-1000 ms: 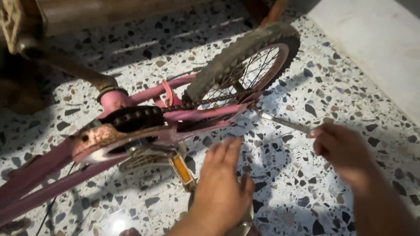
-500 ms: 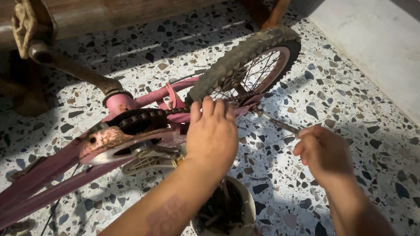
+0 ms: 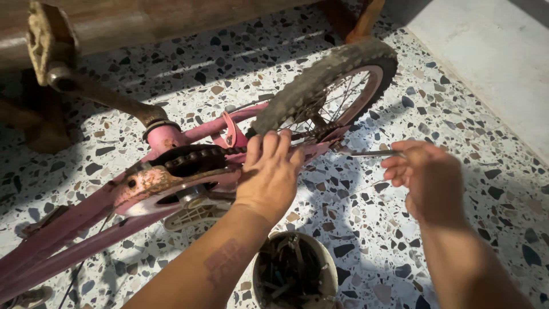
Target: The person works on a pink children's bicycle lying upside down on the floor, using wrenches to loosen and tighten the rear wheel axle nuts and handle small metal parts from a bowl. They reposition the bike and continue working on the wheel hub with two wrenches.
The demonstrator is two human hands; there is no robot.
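Observation:
A small pink bicycle (image 3: 86,229) lies upturned on a speckled terrazzo floor, its rear wheel (image 3: 326,86) raised at centre. A rusty chain guard (image 3: 154,186) and black chain (image 3: 191,157) sit over the crank. My left hand (image 3: 269,171) rests on the pink frame beside the chain, fingers spread toward the tyre. My right hand (image 3: 426,180) grips a thin metal tool (image 3: 366,153) whose tip points at the rear wheel's axle.
A round bucket (image 3: 294,274) holding dark metal tools stands on the floor below my left forearm. A rusty pedal crank (image 3: 86,86) sticks up at the upper left. Wooden furniture legs stand along the top edge. A pale slab lies at the upper right.
My left hand lifted from the floor near the bucket up onto the frame by the chain. My right hand kept the tool at the axle and shifted slightly.

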